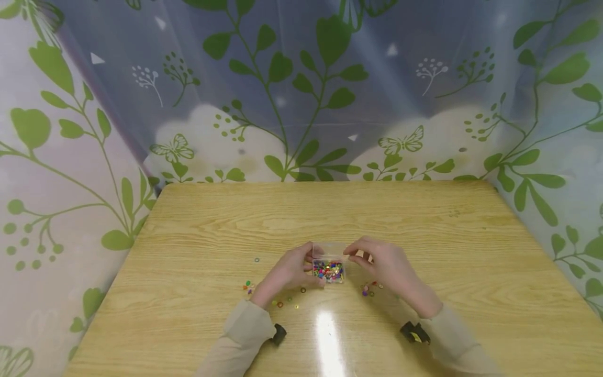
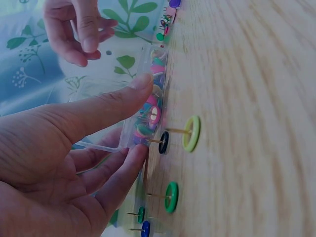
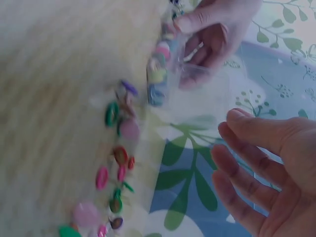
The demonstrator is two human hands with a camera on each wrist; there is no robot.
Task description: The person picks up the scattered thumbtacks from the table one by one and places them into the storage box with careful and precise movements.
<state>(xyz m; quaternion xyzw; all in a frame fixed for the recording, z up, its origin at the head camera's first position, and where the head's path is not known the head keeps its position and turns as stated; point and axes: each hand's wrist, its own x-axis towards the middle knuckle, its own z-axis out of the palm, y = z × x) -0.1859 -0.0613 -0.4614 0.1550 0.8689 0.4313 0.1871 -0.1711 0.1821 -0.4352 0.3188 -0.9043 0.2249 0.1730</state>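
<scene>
A small clear plastic box [image 1: 336, 282] full of colourful thumbtacks [image 1: 328, 270] stands on the table, its transparent lid [image 1: 330, 248] raised at the back. My left hand [image 1: 291, 269] grips the box at its left end, thumb at the front and fingers round the side. At the right edge of the lid is my right hand [image 1: 388, 263]; in the right wrist view its fingers [image 3: 247, 185] are loosely bent, hold nothing and stand apart from the lid.
Loose thumbtacks [image 1: 367, 289] lie right of the box, below my right hand. More are scattered by my left wrist, among them a yellow thumbtack [image 2: 191, 133] and a green thumbtack [image 2: 171, 197]. The wooden table [image 1: 226, 220] meets a leaf-patterned curtain [image 1: 292, 104] at the back.
</scene>
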